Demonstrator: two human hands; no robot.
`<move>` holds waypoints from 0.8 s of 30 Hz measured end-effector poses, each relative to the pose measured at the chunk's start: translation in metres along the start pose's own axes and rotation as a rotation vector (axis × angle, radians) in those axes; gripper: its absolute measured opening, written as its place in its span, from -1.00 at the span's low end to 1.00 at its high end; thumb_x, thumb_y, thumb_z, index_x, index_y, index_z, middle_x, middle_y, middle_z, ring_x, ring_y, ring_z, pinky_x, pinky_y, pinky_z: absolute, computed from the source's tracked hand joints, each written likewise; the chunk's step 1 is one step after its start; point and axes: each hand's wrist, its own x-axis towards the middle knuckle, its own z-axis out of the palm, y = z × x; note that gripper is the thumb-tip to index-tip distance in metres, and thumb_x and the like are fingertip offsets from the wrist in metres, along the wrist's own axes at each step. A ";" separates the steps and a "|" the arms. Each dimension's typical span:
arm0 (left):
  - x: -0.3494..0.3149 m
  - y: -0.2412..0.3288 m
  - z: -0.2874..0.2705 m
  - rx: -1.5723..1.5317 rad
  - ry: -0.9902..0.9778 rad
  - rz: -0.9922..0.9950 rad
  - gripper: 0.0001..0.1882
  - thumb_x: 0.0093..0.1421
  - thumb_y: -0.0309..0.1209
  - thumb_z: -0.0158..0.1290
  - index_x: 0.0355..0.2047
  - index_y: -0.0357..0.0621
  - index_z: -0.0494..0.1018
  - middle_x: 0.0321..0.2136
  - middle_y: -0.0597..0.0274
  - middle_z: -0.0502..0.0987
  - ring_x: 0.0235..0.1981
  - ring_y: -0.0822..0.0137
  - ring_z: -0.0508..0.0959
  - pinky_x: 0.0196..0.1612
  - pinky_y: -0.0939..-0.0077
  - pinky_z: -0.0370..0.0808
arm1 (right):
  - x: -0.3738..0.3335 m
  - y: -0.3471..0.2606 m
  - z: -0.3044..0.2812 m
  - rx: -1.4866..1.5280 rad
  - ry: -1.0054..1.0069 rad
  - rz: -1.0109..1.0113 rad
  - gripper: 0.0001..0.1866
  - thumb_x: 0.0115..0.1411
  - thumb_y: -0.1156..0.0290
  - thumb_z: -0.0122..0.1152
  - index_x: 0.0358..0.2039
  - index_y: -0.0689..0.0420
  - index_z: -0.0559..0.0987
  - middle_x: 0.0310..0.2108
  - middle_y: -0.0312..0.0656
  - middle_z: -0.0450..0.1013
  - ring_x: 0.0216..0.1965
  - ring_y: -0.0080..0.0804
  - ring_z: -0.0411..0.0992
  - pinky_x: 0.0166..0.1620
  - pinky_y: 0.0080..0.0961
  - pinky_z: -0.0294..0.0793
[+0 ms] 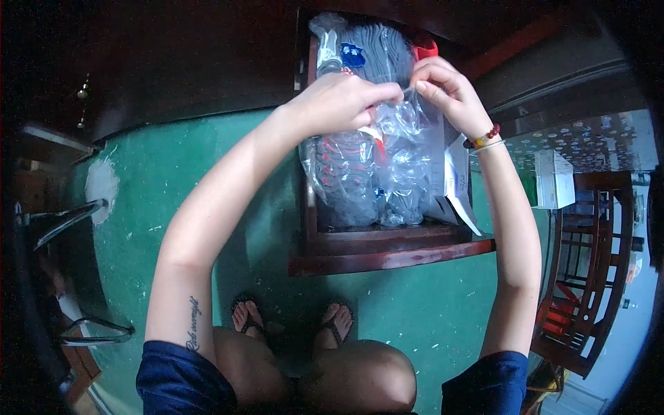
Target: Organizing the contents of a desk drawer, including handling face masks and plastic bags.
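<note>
A dark wooden drawer (387, 259) is pulled out, packed with clear plastic bags of folded grey fabric items. My left hand (346, 102) is over the middle of the drawer, its fingers closed in a pinch on a clear plastic bag (408, 128). Close by on the right, my right hand (451, 90) pinches the edge of the same bag between thumb and fingers. Behind the hands lies a stack of grey folded fabric (380, 52), possibly socks, with a blue label on it. Nearer me, another clear bag (342, 176) holds grey fabric with red marks.
White papers or a booklet (460, 183) stand along the drawer's right side. A red object (425, 47) sits at its back right corner. Below is a green floor (263, 166). A wooden chair (584, 270) and a white box (553, 180) are to the right, metal legs (97, 332) to the left.
</note>
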 end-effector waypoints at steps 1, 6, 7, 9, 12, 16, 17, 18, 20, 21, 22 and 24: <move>-0.002 -0.002 0.002 0.002 0.000 -0.002 -0.73 0.03 -0.45 -0.03 -0.20 0.01 0.37 -0.56 0.07 0.52 -0.49 0.04 0.57 -0.38 0.17 0.48 | 0.001 -0.001 0.002 0.250 -0.065 0.030 -0.84 0.25 0.37 0.09 -0.33 0.21 0.50 -0.32 -0.34 0.41 -0.24 -0.59 0.36 -0.13 -0.61 0.35; 0.000 -0.014 0.008 0.106 -0.026 0.022 -0.65 0.05 -0.44 0.04 -0.11 0.05 0.39 -0.42 0.13 0.52 -0.33 0.04 0.55 -0.31 0.17 0.48 | 0.000 -0.004 0.000 0.515 -0.245 0.201 -0.82 0.32 0.32 -0.01 -0.31 0.17 0.45 -0.34 -0.42 0.39 -0.25 -0.68 0.31 -0.13 -0.69 0.30; 0.000 -0.014 0.010 0.103 -0.025 0.023 -0.65 0.05 -0.44 0.04 -0.11 0.05 0.39 -0.42 0.13 0.52 -0.33 0.04 0.55 -0.31 0.17 0.48 | -0.001 -0.002 -0.002 0.492 -0.268 0.240 -0.82 0.32 0.32 -0.03 -0.32 0.16 0.44 -0.36 -0.43 0.37 -0.26 -0.70 0.30 -0.15 -0.70 0.29; -0.001 -0.012 0.013 0.084 0.051 0.071 -0.66 0.04 -0.43 0.04 -0.12 0.07 0.40 -0.40 0.19 0.52 -0.32 0.07 0.55 -0.30 0.18 0.49 | -0.001 0.001 -0.004 0.468 -0.292 0.282 -0.82 0.33 0.32 -0.05 -0.32 0.15 0.44 -0.38 -0.45 0.36 -0.27 -0.72 0.29 -0.18 -0.70 0.28; 0.001 -0.013 0.014 0.116 -0.006 0.105 -0.66 0.04 -0.42 0.05 -0.12 0.11 0.41 -0.40 0.22 0.49 -0.35 0.11 0.55 -0.33 0.22 0.50 | -0.001 0.002 -0.004 0.330 -0.323 0.293 -0.83 0.28 0.34 -0.03 -0.36 0.15 0.45 -0.42 -0.36 0.36 -0.33 -0.59 0.32 -0.22 -0.63 0.29; -0.005 -0.014 -0.002 0.336 -0.077 0.097 -0.72 0.04 -0.36 0.08 -0.18 0.17 0.44 -0.38 0.23 0.47 -0.33 0.19 0.59 -0.35 0.33 0.53 | 0.002 -0.008 -0.010 -0.356 -0.262 0.036 -0.82 0.09 0.32 -0.01 -0.49 0.15 0.46 -0.48 -0.14 0.40 -0.35 -0.23 0.35 -0.20 -0.39 0.34; -0.006 -0.015 -0.004 0.333 -0.075 0.098 -0.72 0.04 -0.36 0.08 -0.18 0.17 0.44 -0.38 0.23 0.47 -0.33 0.19 0.59 -0.35 0.33 0.53 | 0.004 -0.012 -0.013 -0.505 -0.251 -0.043 -0.80 0.03 0.30 -0.01 -0.54 0.15 0.47 -0.50 -0.08 0.40 -0.34 -0.12 0.34 -0.19 -0.31 0.34; -0.007 -0.015 -0.006 0.373 -0.053 0.118 -0.74 0.04 -0.38 0.08 -0.21 0.15 0.44 -0.38 0.22 0.47 -0.34 0.20 0.58 -0.35 0.34 0.53 | 0.007 -0.016 -0.011 -0.562 -0.272 -0.068 -0.78 0.01 0.28 -0.03 -0.58 0.14 0.47 -0.52 -0.12 0.44 -0.33 -0.14 0.36 -0.18 -0.25 0.33; -0.008 -0.016 -0.009 0.414 -0.023 0.119 -0.80 0.04 -0.41 0.07 -0.28 0.07 0.45 -0.34 0.19 0.45 -0.30 0.21 0.58 -0.34 0.35 0.53 | 0.008 -0.015 -0.013 -0.616 -0.250 -0.099 -0.77 0.01 0.27 -0.03 -0.58 0.16 0.46 -0.52 -0.13 0.43 -0.35 -0.16 0.33 -0.22 -0.27 0.30; -0.007 -0.018 -0.011 0.411 -0.018 0.120 -0.80 0.04 -0.41 0.07 -0.28 0.07 0.45 -0.34 0.19 0.45 -0.30 0.21 0.58 -0.34 0.35 0.53 | 0.008 -0.014 -0.016 -0.672 -0.228 -0.130 -0.76 0.02 0.27 -0.02 -0.58 0.18 0.46 -0.53 -0.14 0.43 -0.38 -0.18 0.29 -0.25 -0.30 0.27; -0.009 -0.022 -0.015 0.424 -0.014 0.100 -0.82 0.04 -0.43 0.07 -0.29 0.06 0.45 -0.34 0.20 0.45 -0.29 0.22 0.57 -0.34 0.35 0.53 | 0.006 -0.013 -0.019 -0.720 -0.214 -0.119 -0.74 0.04 0.25 -0.02 -0.57 0.18 0.50 -0.52 -0.17 0.45 -0.39 -0.19 0.29 -0.25 -0.30 0.27; -0.014 -0.027 -0.015 0.464 0.045 0.095 -0.88 0.03 -0.45 0.06 -0.36 0.01 0.46 -0.34 0.22 0.42 -0.27 0.25 0.56 -0.35 0.36 0.54 | 0.001 -0.006 -0.024 -0.731 -0.181 -0.118 -0.73 0.05 0.24 -0.02 -0.57 0.17 0.51 -0.52 -0.18 0.45 -0.39 -0.20 0.29 -0.25 -0.30 0.27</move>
